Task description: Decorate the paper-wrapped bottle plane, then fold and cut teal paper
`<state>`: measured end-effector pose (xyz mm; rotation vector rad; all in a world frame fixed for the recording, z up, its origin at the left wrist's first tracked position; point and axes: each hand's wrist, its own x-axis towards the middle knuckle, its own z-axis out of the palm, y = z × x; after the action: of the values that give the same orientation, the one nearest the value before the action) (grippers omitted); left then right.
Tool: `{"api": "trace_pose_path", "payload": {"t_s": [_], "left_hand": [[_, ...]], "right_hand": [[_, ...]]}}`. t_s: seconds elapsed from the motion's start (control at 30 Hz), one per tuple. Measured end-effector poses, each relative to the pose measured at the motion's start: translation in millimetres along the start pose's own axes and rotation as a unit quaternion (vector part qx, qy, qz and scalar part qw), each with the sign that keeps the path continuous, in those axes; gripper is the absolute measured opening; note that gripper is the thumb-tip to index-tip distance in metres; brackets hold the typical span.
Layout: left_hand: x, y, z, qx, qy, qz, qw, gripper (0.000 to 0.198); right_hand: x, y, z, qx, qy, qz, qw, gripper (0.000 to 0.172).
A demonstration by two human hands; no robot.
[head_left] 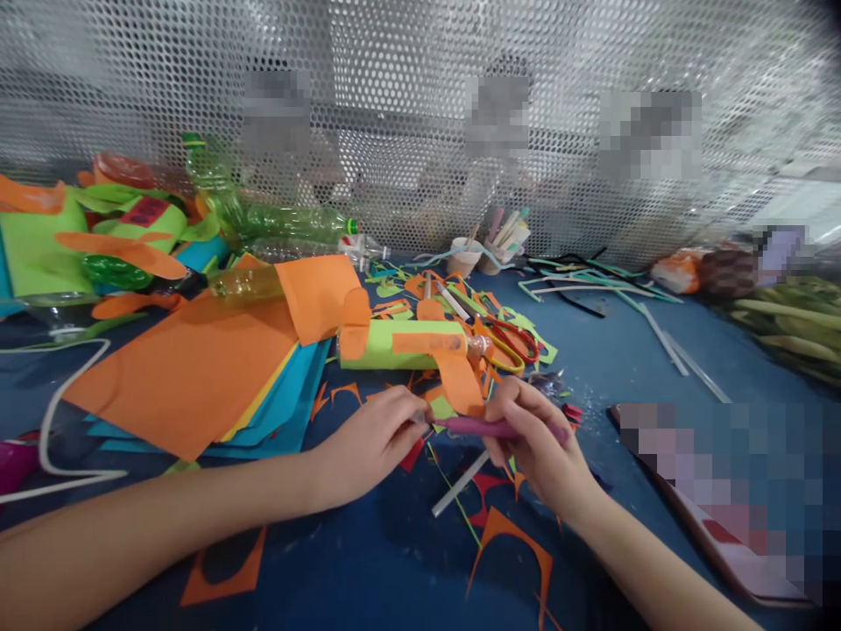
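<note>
My right hand (pixel 535 438) is closed round a purple pen-like tool (pixel 483 428) that lies level and points left. My left hand (pixel 374 438) is pinched at the tool's left tip; what its fingertips hold is too small to make out. Just beyond both hands lies a green paper-wrapped tube with orange paper wings (pixel 407 343), shaped like a small plane. A white strip (pixel 460 484) lies on the blue table (pixel 368 561) under my hands.
A stack of orange, yellow and blue paper sheets (pixel 197 372) lies at left. Red-and-yellow scissors (pixel 512 343) sit behind the tube. Plastic bottles (pixel 289 223), paper cups (pixel 466 256), orange scraps and strips litter the table. A perforated metal screen (pixel 420 105) closes the back.
</note>
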<state>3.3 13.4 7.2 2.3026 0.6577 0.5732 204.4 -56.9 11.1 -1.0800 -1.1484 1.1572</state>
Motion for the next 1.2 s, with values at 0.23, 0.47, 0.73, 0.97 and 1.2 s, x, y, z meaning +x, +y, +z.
{"api": "trace_pose_path", "payload": {"t_s": [0.23, 0.47, 0.73, 0.97, 1.2], "left_hand": [[-0.3, -5.6, 1.6, 0.009, 0.017, 0.033, 0.999, 0.015], [-0.2, -9.3, 0.6, 0.077, -0.035, 0.067, 0.994, 0.016], [-5.8, 0.8, -5.5, 0.015, 0.016, 0.039, 0.999, 0.026], [-5.2, -0.2, -4.5, -0.038, 0.037, 0.016, 0.998, 0.027], [-7.9, -7.2, 1.2, -0.02, 0.05, 0.032, 0.998, 0.028]], "right_hand": [[1.4, -7.5, 6.7, -0.084, -0.02, -0.004, 0.996, 0.028], [-1.8, -4.9, 10.8, -0.142, 0.001, -0.03, 0.989, 0.021], [-0.8, -12.9, 10.9, -0.094, 0.013, 0.039, 0.995, 0.022], [3.6, -5.6, 8.9, -0.123, -0.049, 0.001, 0.991, 0.018], [3.3, 2.7, 12.2, -0.122, -0.061, -0.008, 0.991, 0.02]]}}
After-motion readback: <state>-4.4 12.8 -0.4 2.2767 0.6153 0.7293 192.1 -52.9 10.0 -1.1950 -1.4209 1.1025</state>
